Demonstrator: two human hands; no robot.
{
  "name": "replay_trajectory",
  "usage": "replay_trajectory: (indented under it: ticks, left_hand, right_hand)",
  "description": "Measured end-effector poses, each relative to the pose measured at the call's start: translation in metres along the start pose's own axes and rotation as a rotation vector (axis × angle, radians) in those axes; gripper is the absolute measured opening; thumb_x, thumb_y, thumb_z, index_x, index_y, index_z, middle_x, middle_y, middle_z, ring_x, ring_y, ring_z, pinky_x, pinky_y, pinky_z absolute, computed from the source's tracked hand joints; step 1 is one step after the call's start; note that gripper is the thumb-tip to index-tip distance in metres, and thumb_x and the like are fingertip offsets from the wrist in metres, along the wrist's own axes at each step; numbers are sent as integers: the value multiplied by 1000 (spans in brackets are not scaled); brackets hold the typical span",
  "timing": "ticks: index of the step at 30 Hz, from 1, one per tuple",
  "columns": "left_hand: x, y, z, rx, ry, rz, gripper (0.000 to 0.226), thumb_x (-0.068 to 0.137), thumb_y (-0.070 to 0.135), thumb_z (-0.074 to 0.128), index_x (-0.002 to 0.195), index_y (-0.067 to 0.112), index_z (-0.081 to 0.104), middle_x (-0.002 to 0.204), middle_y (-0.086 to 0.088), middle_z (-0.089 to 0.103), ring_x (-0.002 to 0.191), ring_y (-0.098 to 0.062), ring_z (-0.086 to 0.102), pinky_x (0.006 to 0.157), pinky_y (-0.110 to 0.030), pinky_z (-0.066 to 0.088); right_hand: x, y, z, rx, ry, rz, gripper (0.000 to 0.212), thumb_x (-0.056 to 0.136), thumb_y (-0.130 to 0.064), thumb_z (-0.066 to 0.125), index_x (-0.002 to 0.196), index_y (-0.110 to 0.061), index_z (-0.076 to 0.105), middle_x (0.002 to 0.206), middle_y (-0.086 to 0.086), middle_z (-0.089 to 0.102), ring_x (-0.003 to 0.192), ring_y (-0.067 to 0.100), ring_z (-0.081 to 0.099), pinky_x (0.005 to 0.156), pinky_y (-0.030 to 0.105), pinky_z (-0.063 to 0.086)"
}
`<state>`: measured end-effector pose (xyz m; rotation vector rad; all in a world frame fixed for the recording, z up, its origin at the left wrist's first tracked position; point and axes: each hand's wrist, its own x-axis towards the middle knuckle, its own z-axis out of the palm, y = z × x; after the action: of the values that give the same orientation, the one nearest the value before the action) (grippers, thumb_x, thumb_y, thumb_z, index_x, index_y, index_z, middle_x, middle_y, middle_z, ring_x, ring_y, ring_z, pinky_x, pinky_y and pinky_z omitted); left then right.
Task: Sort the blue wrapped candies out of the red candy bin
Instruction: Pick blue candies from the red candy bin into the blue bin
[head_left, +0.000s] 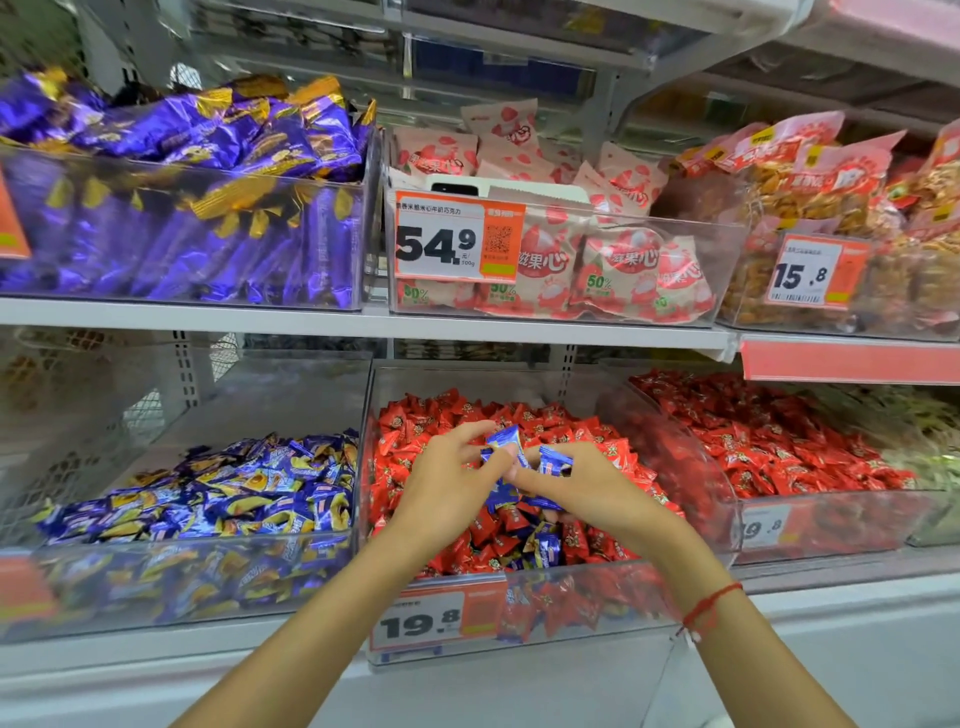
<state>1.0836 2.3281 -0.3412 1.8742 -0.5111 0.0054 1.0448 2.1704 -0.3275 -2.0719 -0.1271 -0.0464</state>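
Both forearms reach up from the bottom of the frame and meet over the red candy bin (519, 613) at lower centre. The left hand (447, 488) pinches a blue wrapped candy (505, 437) between thumb and fingertips, with more blue pieces bunched under its palm. The right hand (587, 486) (a red string bracelet (709, 605) circles its wrist) curls its fingers round another blue candy (555, 458). A few blue candies (545, 548) lie among the red ones nearer the front wall. At lower left sits a clear bin of blue-and-yellow candies (208, 499); white shelving (363, 317) runs across mid-frame.
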Motion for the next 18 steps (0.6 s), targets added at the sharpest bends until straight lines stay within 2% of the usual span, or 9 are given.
replay_trajectory:
  ticks: [2, 4, 6, 7, 9, 10, 12, 15, 18]
  left_hand:
    - [-3, 1, -3, 12, 50, 32, 30, 92, 32, 63, 121, 23, 64, 99, 13, 70, 97, -2, 63, 92, -29, 52]
    - [-5, 1, -6, 5, 82, 77, 15, 92, 26, 64, 104, 21, 72, 85, 26, 63, 88, 7, 61, 85, -23, 51]
    - [-8, 0, -10, -42, 121, 105, 14, 91, 25, 66, 103, 24, 72, 83, 21, 67, 86, -1, 66, 78, -24, 53]
    - [-9, 0, -13, -80, 142, 111, 13, 90, 26, 67, 102, 27, 72, 85, 15, 70, 85, -6, 67, 74, -23, 53]
    - [-10, 3, -19, -157, 192, 98, 8, 89, 27, 68, 93, 35, 69, 89, 8, 72, 83, -8, 66, 69, -24, 53]
    - [-10, 6, -23, -194, 214, 81, 9, 89, 28, 68, 88, 37, 66, 87, 7, 72, 82, -8, 65, 68, -26, 55]
    - [-8, 14, -36, -233, 230, 71, 11, 89, 27, 67, 84, 37, 65, 80, 12, 71, 77, -3, 65, 66, -28, 56]
    - [0, 18, -70, -110, 236, 142, 4, 88, 31, 68, 86, 35, 68, 70, 18, 70, 65, 6, 63, 65, -18, 46]
    - [3, 10, -109, 119, 201, 99, 4, 85, 37, 69, 85, 40, 66, 81, 12, 72, 80, -4, 66, 77, -30, 51]
  right_hand:
    - [-1, -3, 4, -27, -7, -31, 19, 88, -37, 66, 94, -20, 72, 72, 14, 52, 58, 18, 46, 56, 22, 46]
    - [-1, -5, 8, -8, 50, -38, 19, 86, -32, 71, 103, -25, 70, 87, 0, 67, 66, 21, 61, 60, 26, 53]
    - [1, -7, 11, 46, 118, -24, 22, 81, -30, 75, 101, -24, 66, 107, -6, 65, 78, 24, 67, 64, 25, 55]
    - [1, -8, 13, 90, 121, -14, 24, 80, -30, 76, 99, -22, 64, 109, -4, 65, 73, 22, 67, 61, 24, 54]
    - [2, -10, 17, 196, 95, 7, 24, 83, -35, 71, 98, -16, 65, 95, 12, 64, 54, 12, 56, 51, 20, 46]
    - [2, -11, 18, 222, 112, 18, 27, 86, -39, 67, 95, -14, 66, 86, 20, 57, 48, 10, 48, 48, 19, 40]
    - [3, -12, 21, 230, 193, 78, 38, 89, -50, 58, 81, -12, 63, 77, 24, 41, 44, 10, 32, 46, 17, 33]
    - [6, -15, 26, 212, 229, 188, 47, 91, -58, 47, 74, -15, 55, 61, 6, 23, 46, 12, 23, 44, 16, 32]
    - [17, -21, 42, 337, 221, 241, 50, 98, -52, 37, 71, -13, 53, 51, -1, 34, 38, 10, 31, 38, 18, 30]
